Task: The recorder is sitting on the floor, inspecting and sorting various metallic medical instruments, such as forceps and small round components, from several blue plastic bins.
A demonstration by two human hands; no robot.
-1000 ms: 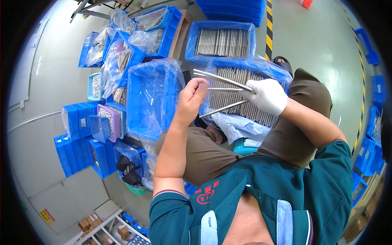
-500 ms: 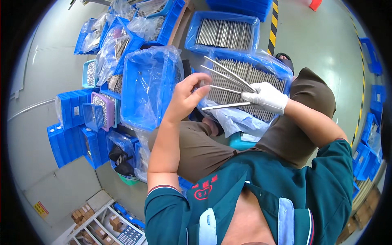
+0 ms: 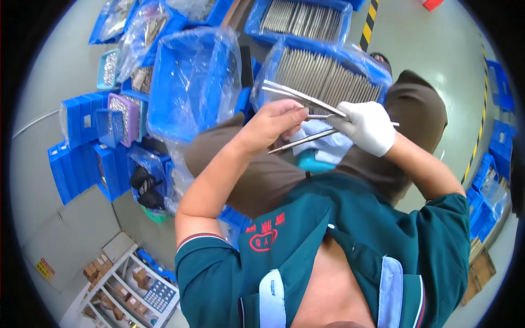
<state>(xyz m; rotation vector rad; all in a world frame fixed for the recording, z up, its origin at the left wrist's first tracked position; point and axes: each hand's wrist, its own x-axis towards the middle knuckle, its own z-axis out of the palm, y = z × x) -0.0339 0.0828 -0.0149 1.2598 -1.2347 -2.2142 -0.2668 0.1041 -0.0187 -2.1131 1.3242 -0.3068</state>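
Observation:
My right hand (image 3: 367, 128), in a white glove, is closed around several slim metal rods (image 3: 313, 99). They fan out to the left from its fingers, and one lower rod (image 3: 303, 142) slants down and left. My bare left hand (image 3: 275, 124) has its thumb and fingers pinched on the left end of one of these rods; the fingers partly hide that end. Beyond both hands is a blue bin (image 3: 381, 64) lined with clear plastic, holding rows of similar rods (image 3: 328, 71).
Farther off stands another blue bin of rods (image 3: 298, 19). A large plastic-lined blue bin (image 3: 188, 93) is to the left, beside small trays of shiny parts (image 3: 129, 112) and stacked blue bins (image 3: 71, 172). Yellow-black tape (image 3: 369, 27) marks the floor. A shelf (image 3: 128, 287) sits lower left.
Both hands have come nearer my body with the rods. My left hand has moved right and down, its fingers closing on one rod's end. The whole view has shifted slightly.

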